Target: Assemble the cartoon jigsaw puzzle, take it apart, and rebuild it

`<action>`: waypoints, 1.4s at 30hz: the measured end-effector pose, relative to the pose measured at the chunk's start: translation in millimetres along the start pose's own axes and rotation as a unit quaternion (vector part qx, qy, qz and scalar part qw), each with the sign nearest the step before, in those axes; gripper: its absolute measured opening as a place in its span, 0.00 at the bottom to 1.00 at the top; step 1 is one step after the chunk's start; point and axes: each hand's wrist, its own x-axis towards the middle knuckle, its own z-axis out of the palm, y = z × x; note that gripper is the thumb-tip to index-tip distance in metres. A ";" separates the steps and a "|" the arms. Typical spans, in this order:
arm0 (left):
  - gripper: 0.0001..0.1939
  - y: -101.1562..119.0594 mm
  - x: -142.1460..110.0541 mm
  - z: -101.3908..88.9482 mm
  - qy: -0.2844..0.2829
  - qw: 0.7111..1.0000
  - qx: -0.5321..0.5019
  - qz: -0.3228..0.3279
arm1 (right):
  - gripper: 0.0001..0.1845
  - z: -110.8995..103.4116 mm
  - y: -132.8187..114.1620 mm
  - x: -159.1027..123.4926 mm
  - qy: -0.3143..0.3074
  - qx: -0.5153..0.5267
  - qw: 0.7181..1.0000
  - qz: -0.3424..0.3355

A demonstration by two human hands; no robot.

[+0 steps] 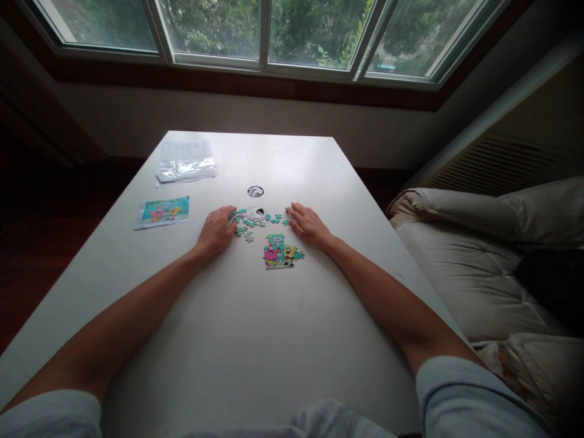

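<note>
A partly joined cartoon jigsaw puzzle (275,255) lies flat on the white table (255,340), with stray edge pieces sticking out at its right. Beyond it, loose jigsaw pieces (249,235) are scattered, mostly green. My left hand (217,231) rests at the left end of these pieces, thumb apart from the fingers, its fingertips touching or very near them. On the other side, my right hand (310,226) lies flat with fingers spread, close to a few pieces. Nothing shows in either hand. A round silvery piece with a dark hole (256,213) sits among the loose pieces.
A dark-rimmed round disc (255,191) lies farther back. At the left are a cartoon picture sheet (164,211) and a clear plastic bag over papers (186,163). A cushioned sofa (438,274) stands along the right, and windows (264,33) span the far wall.
</note>
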 end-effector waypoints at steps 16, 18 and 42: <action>0.33 -5.1 9.7 -7.7 -0.111 0.976 -0.164 0.086 | 0.21 -1.4 -3.5 9.0 0.036 0.304 0.947 -0.098; 0.33 -7.1 9.1 -6.8 -0.100 0.974 -0.182 0.088 | 0.20 -3.6 -4.0 7.3 0.046 0.367 0.927 -0.065; 0.10 -1.7 -4.2 -32.0 -0.092 0.976 -0.087 0.176 | 0.14 -1.2 -3.2 0.0 0.169 0.467 0.864 0.085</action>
